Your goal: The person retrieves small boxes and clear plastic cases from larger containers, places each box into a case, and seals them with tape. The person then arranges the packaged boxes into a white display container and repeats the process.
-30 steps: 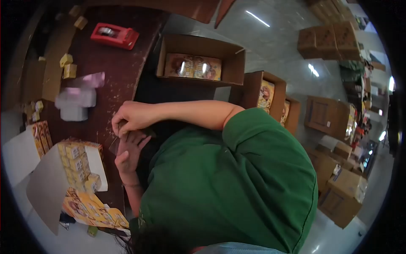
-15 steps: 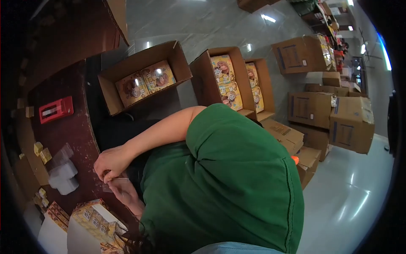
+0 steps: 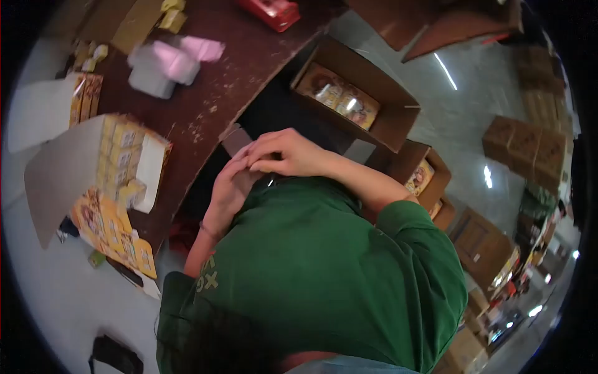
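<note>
My left hand point(image 3: 229, 187) is raised in front of my green shirt, its fingers drawn together under the other hand. From the right, my right hand point(image 3: 288, 153) reaches over with bent fingers, and the fingertips of both hands meet in a pinch. A thin see-through plastic piece point(image 3: 235, 139) juts out at the fingertips, beside the table edge; its kind I cannot tell. Most of it is covered by the fingers. The dark red table point(image 3: 215, 93) lies just beyond the hands.
On the table are translucent plastic pieces point(image 3: 149, 78), pinkish ones point(image 3: 177, 61) and a red item point(image 3: 274, 11). A display box point(image 3: 156, 174) of small yellow boxes stands at left. Open cartons point(image 3: 402, 128) with yellow printed boxes point(image 3: 339, 93) sit beyond the table edge. More cartons point(image 3: 483, 243) stand at right.
The view has swung, so table and cartons appear shifted and turned. My hands, still together, now show in front of my chest rather than off to the left.
</note>
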The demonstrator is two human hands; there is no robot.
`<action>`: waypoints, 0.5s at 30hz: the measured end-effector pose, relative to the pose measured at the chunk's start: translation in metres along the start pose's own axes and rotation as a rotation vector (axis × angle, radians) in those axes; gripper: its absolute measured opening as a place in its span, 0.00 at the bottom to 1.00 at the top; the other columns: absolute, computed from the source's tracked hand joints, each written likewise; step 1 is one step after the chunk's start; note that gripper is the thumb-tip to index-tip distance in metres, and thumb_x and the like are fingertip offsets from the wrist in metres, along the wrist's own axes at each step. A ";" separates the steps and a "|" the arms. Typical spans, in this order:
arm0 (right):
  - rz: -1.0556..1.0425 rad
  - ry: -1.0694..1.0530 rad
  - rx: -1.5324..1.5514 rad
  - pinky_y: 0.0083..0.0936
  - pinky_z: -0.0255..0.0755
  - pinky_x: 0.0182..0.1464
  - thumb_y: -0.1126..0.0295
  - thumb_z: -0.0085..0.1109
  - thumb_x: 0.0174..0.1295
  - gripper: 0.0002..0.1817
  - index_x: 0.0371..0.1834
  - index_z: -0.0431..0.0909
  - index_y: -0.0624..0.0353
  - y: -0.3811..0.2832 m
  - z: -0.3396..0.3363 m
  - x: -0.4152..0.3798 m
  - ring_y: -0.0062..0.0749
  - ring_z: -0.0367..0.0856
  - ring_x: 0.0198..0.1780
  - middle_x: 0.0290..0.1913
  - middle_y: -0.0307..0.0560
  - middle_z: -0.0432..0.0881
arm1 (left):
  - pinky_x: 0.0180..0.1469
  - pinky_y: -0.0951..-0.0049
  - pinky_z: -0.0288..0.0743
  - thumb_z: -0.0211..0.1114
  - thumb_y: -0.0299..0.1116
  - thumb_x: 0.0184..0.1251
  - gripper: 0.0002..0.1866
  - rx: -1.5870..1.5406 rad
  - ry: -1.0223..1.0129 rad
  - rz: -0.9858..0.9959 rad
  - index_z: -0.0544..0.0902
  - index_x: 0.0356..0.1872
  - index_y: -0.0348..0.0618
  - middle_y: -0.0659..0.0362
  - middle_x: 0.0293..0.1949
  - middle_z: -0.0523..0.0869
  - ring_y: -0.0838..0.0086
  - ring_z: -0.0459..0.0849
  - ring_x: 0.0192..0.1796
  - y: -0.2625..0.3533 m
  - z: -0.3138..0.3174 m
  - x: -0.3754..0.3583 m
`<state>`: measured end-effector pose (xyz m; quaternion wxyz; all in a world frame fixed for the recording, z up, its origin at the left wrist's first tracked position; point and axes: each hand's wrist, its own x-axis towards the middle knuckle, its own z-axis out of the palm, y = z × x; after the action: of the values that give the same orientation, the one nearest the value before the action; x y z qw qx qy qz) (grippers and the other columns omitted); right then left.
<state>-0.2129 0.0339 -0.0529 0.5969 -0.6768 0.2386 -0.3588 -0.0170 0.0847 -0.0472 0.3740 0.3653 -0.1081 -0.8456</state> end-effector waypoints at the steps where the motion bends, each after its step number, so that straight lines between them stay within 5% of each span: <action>1: 0.180 0.029 0.006 0.27 0.79 0.45 0.73 0.65 0.63 0.06 0.40 0.85 0.63 0.003 -0.004 -0.002 0.29 0.86 0.43 0.46 0.48 0.85 | 0.68 0.64 0.65 0.53 0.34 0.71 0.24 0.020 0.046 -0.005 0.72 0.66 0.38 0.56 0.58 0.80 0.68 0.77 0.62 -0.003 -0.006 -0.002; 3: 0.336 0.284 -0.013 0.22 0.77 0.43 0.71 0.59 0.69 0.13 0.55 0.81 0.61 0.013 0.005 0.010 0.20 0.81 0.40 0.46 0.45 0.85 | 0.65 0.67 0.68 0.53 0.31 0.71 0.21 0.062 0.121 -0.018 0.75 0.64 0.39 0.57 0.54 0.82 0.69 0.79 0.59 -0.006 0.002 -0.004; 5: 0.424 0.164 0.083 0.21 0.76 0.37 0.68 0.57 0.70 0.19 0.62 0.78 0.61 0.018 0.010 0.021 0.20 0.82 0.35 0.33 0.42 0.84 | 0.63 0.67 0.69 0.52 0.32 0.73 0.20 0.070 0.193 -0.001 0.76 0.63 0.39 0.57 0.53 0.83 0.69 0.80 0.57 -0.013 -0.002 -0.002; 6: 0.410 0.145 0.158 0.20 0.76 0.38 0.67 0.55 0.72 0.19 0.63 0.77 0.61 0.018 0.015 0.022 0.18 0.81 0.36 0.36 0.43 0.85 | 0.63 0.67 0.70 0.52 0.32 0.74 0.19 0.077 0.225 0.007 0.76 0.62 0.40 0.58 0.52 0.83 0.69 0.81 0.56 -0.015 -0.007 0.000; 9: 0.418 0.215 0.465 0.22 0.77 0.42 0.67 0.56 0.71 0.18 0.62 0.79 0.60 -0.001 0.018 0.024 0.20 0.82 0.39 0.41 0.45 0.87 | 0.62 0.66 0.71 0.50 0.36 0.78 0.17 0.118 0.185 0.014 0.77 0.60 0.42 0.59 0.51 0.84 0.69 0.82 0.55 -0.021 -0.027 -0.001; 12: 0.112 0.034 -0.226 0.28 0.76 0.50 0.68 0.61 0.66 0.14 0.52 0.86 0.58 -0.004 0.020 0.023 0.35 0.82 0.48 0.47 0.49 0.87 | 0.63 0.65 0.71 0.50 0.41 0.79 0.18 0.043 0.222 0.075 0.77 0.60 0.43 0.59 0.51 0.84 0.70 0.82 0.54 -0.032 -0.033 -0.001; 15: 0.163 0.046 -0.205 0.29 0.76 0.51 0.68 0.63 0.64 0.14 0.51 0.86 0.58 -0.002 0.029 0.019 0.37 0.82 0.48 0.49 0.48 0.87 | 0.63 0.64 0.71 0.47 0.46 0.81 0.21 0.096 0.231 0.155 0.74 0.63 0.44 0.59 0.54 0.81 0.71 0.80 0.57 -0.035 -0.029 -0.004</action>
<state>-0.1783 0.0383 -0.0484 0.5461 -0.7043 0.3417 -0.2982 -0.0146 0.1149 -0.0818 0.4303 0.4681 -0.1326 -0.7604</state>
